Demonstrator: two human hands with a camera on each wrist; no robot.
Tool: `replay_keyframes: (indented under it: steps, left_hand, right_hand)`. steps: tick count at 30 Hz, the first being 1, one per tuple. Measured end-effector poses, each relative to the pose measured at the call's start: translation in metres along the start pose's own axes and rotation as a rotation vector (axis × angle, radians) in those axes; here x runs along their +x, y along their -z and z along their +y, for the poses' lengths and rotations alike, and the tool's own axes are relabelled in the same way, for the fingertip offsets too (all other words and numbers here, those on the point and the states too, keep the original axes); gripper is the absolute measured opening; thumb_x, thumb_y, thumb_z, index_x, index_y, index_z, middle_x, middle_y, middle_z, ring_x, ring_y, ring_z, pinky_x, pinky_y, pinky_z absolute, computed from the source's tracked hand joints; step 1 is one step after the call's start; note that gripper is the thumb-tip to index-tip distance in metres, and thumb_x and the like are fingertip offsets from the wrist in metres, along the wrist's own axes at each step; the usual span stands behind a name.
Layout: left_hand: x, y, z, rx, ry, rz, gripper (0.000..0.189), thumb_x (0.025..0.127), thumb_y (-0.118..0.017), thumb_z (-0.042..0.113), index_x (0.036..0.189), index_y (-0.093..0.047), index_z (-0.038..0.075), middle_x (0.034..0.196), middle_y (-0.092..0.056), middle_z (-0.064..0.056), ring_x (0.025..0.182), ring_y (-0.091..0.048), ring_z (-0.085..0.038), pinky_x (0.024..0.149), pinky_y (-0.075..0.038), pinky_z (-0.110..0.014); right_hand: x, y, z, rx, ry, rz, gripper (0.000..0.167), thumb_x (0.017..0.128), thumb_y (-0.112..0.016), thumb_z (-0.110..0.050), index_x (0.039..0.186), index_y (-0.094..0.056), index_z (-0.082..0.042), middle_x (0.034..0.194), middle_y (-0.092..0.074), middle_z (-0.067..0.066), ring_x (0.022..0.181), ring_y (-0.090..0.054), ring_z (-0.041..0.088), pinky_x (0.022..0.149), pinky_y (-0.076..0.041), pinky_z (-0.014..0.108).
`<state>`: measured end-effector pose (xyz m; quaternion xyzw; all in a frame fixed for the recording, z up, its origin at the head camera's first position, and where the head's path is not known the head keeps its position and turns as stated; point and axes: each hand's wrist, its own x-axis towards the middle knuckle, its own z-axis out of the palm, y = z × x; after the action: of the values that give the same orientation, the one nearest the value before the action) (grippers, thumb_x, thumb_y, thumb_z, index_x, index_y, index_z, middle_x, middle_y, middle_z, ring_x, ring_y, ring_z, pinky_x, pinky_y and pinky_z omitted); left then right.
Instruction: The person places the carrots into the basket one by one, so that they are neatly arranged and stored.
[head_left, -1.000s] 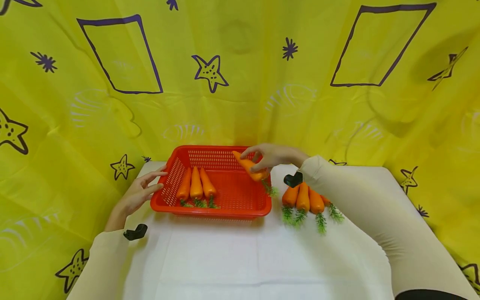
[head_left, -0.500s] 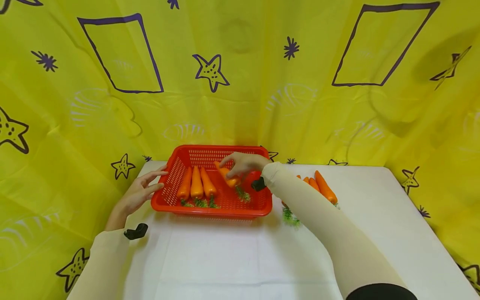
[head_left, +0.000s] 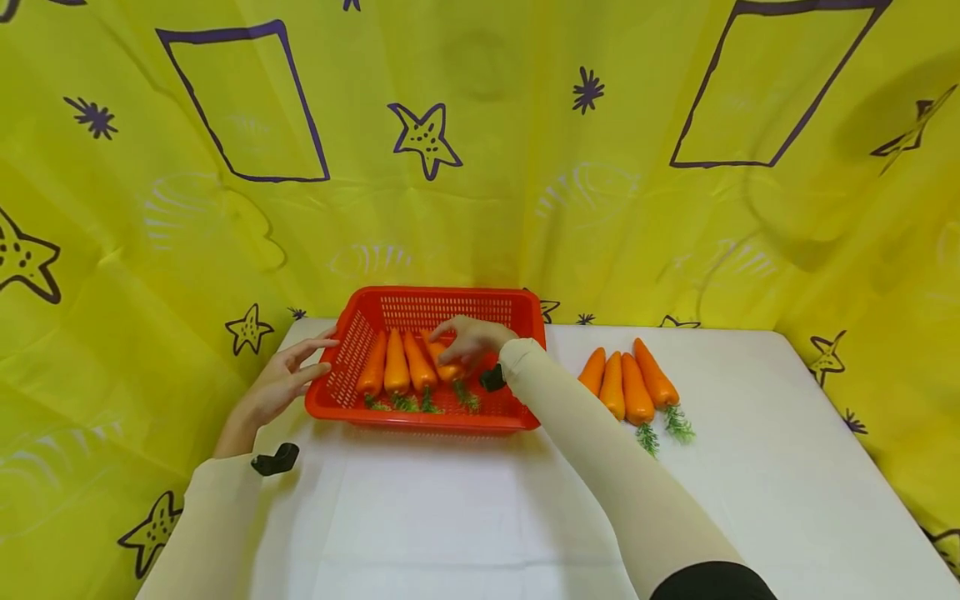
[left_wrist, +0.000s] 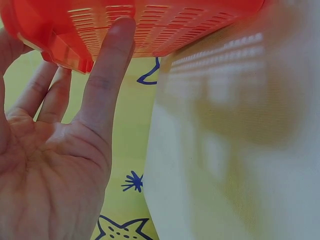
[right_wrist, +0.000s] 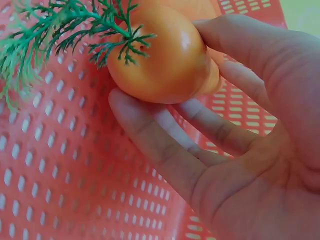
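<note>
A red plastic basket (head_left: 420,421) with slotted walls stands on the table. Three orange carrots (head_left: 396,367) with green tops lie side by side in its left part. My right hand (head_left: 474,340) reaches inside and holds another carrot (right_wrist: 160,55) beside them, thumb on one side and fingers on the other. This carrot's leafy end points toward the near wall, and its tip is partly hidden by the fingers. At the basket's left end, my left hand (head_left: 281,382) rests against the rim and outer wall with fingers extended; its straight digit (left_wrist: 107,75) touches the slotted side.
Several more carrots (head_left: 636,392) lie in a row on the white tablecloth (head_left: 420,508), to the right of the basket. My right forearm crosses in front of some of their tops. A yellow patterned curtain (head_left: 480,225) hangs right behind the table and along both sides.
My right hand has carried the carrot left and down from over the basket's right rim to beside the three others. My left hand has stayed at the left end.
</note>
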<state>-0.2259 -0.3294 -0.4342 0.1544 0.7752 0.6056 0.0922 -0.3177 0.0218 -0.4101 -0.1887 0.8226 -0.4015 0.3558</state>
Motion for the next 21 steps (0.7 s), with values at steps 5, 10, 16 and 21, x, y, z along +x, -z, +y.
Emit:
replay_keyframes:
  steps: [5,10,16,21]
  left_hand:
    - [-0.0002,0.0003,0.0004,-0.012,-0.001,-0.005,0.046,0.105,-0.059,0.011,0.145,-0.045,-0.007,0.171,-0.018,-0.009,0.154,-0.010,-0.044,0.093,-0.052,-0.023]
    - [-0.0005,0.0012,0.0011,-0.016,-0.002,-0.004,0.045,0.105,-0.059,0.011,0.145,-0.046,-0.006,0.171,-0.018,-0.008,0.155,-0.008,-0.043,0.093,-0.053,-0.023]
    - [-0.0009,0.0007,0.0010,-0.013,-0.010,-0.007,0.045,0.105,-0.058,0.010,0.145,-0.046,-0.006,0.171,-0.018,-0.008,0.156,-0.001,-0.041,0.095,-0.051,-0.021]
    - [-0.0007,-0.0005,0.0017,-0.019,-0.010,-0.008,0.045,0.105,-0.059,0.009,0.145,-0.046,-0.006,0.171,-0.018,-0.008,0.156,0.000,-0.041,0.094,-0.051,-0.021]
  right_hand:
    - [0.0032,-0.0064,-0.0003,0.001,0.001,0.003,0.058,0.096,-0.073,-0.011,0.150,-0.053,-0.014,0.142,-0.046,0.013,0.073,-0.057,0.020,0.072,-0.060,0.036]
    - [0.0031,-0.0081,-0.0013,-0.071,0.038,0.025,0.057,0.095,-0.075,-0.013,0.148,-0.056,-0.015,0.148,-0.045,0.013,0.080,-0.059,0.018,0.074,-0.057,0.030]
    - [0.0032,-0.0088,0.0007,-0.099,0.052,0.029,0.057,0.093,-0.077,-0.014,0.146,-0.057,-0.015,0.149,-0.045,0.014,0.092,-0.060,0.019,0.080,-0.056,0.029]
    - [0.0038,-0.0094,0.0027,-0.152,0.061,0.045,0.056,0.093,-0.077,-0.017,0.145,-0.058,-0.015,0.151,-0.044,0.013,0.107,-0.054,0.021,0.086,-0.052,0.027]
